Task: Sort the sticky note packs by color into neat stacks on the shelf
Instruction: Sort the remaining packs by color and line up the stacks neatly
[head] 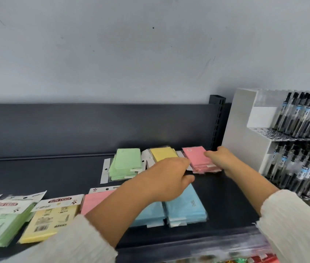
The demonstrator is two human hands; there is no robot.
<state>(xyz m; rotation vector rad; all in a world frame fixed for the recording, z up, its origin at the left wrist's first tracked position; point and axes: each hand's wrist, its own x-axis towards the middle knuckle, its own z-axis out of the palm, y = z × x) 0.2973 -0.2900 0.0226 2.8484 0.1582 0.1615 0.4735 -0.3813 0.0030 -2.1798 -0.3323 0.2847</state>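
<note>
1. sticky note packs: all lying flat on the dark shelf, which runs up to the white pen rack.
2. pink stack: back row, just beside the pen rack; the lot in hand. its packs sit slightly fanned, so it likely wants squaring.
3. right hand: on the side of the pink stack facing the pen rack, thumb laid on top, fingers past the far edge. it is grasping the stack, probably to steady it against a push from the other side.
4. left hand: fingers curled at the side of the pink stack away from the pen rack. blurred; cannot tell whether it pinches a pack or only nudges the edge.
5. yellow stack, green stack: same back row, next and next again away from the pen rack. one colour each, kept apart so colours do not mix.
6. blue stacks: two side by side in the front row, partly under the left forearm.
7. front pink pack, front yellow packs, front green packs: front row, farthest from the pen rack, seemingly awaiting their matching stacks.
</note>
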